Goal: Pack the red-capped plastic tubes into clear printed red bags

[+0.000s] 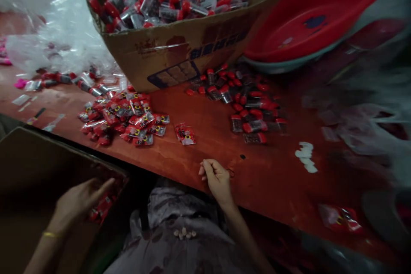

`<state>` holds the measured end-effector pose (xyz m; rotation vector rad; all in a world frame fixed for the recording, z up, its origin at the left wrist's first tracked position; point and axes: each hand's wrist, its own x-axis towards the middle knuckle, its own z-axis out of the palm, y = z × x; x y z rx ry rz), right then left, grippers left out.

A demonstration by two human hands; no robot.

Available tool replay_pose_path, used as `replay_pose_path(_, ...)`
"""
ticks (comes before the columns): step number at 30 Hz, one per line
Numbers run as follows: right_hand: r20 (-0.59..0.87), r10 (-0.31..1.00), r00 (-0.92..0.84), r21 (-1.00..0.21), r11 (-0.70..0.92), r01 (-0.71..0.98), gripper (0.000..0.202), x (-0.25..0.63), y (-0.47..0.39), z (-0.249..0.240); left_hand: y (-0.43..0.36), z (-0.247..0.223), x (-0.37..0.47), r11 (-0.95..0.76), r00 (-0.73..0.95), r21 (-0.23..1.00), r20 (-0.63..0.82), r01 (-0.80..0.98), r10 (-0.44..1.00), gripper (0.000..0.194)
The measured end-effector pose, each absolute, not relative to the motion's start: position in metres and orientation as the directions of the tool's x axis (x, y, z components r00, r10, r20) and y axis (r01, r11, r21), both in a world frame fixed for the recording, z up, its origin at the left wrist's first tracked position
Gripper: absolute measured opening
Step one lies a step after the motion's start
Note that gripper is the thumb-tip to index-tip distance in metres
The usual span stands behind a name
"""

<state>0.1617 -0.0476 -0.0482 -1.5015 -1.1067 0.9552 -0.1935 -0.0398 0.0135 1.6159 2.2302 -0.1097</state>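
Note:
My left hand (77,202) is inside an open cardboard box (28,167) at the lower left, thumb stretched out and apart from the fingers. Red packets (102,209) lie beneath it in the box. My right hand (217,178) is at the table's near edge with its fingers curled together; whatever they may hold is hidden. Just beyond it lies a single red printed packet (185,134). A pile of similar small packets (125,115) covers the table further left. To the right of the single packet are scattered clear tubes with red caps (255,126).
A big cardboard box (173,60) full of red-capped tubes stands at the back. Right of it leans a red basin (289,30). Clear plastic bags (69,30) heap at the left. White scraps (306,157) and another red packet (340,218) lie on the red table (205,113).

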Motion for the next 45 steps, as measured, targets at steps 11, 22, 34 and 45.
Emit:
replay_pose_path(11, 0.041, 0.981, 0.191, -0.936, -0.029, 0.350, 0.029, 0.165, -0.049, -0.061, -0.041, -0.064, -0.111, -0.001, 0.294, 0.557, -0.435, 0.830, 0.851, 0.044)
replay_pose_path(22, 0.039, 0.989, 0.140, -0.913, -0.022, 0.406, 0.028, 0.165, -0.040, -0.067, -0.052, -0.056, -0.107, -0.134, 0.411, 0.715, -0.230, 0.686, 0.882, 0.055)
replay_pose_path(34, 0.444, 0.880, -0.167, -0.610, 0.434, 0.664, 0.031, 0.136, -0.001, -0.020, -0.050, -0.069, -0.087, -0.125, 0.468, 0.800, -0.209, 0.586, 0.859, 0.031)
replay_pose_path(45, 0.220, 0.895, -0.388, -0.383, 0.445, 0.809, 0.061, 0.027, 0.159, -0.045, -0.044, -0.086, -0.096, -0.051, 0.483, 0.874, -0.218, 0.484, 0.848, 0.024)
